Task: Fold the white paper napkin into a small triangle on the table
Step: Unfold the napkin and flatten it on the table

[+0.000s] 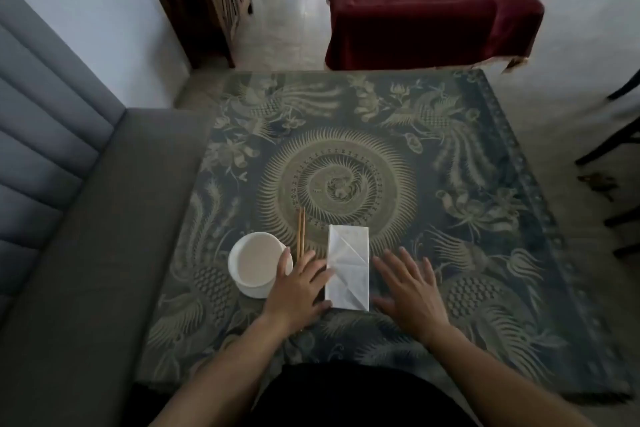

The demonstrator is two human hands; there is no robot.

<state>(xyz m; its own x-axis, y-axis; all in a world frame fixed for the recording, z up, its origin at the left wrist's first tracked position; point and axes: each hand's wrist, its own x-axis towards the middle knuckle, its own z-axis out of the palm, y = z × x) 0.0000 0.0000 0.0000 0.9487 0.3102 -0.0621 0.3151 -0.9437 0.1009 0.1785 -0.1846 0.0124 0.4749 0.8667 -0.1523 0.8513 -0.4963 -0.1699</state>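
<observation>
A white paper napkin [347, 267] lies flat on the patterned tablecloth near the front edge, folded into a long rectangle with diagonal creases showing. My left hand [299, 288] rests just left of it, fingers spread, fingertips touching the napkin's left edge. On the other side, my right hand [410, 291] lies flat on the cloth with fingers apart, a small gap away from the napkin. Neither hand holds anything.
A white bowl [254, 265] stands left of my left hand, partly under it. A pair of wooden chopsticks [300, 234] lies between bowl and napkin. The table [467, 184] carries a dark ornate cloth. A grey bench sits left, a red-draped table [426, 7] beyond.
</observation>
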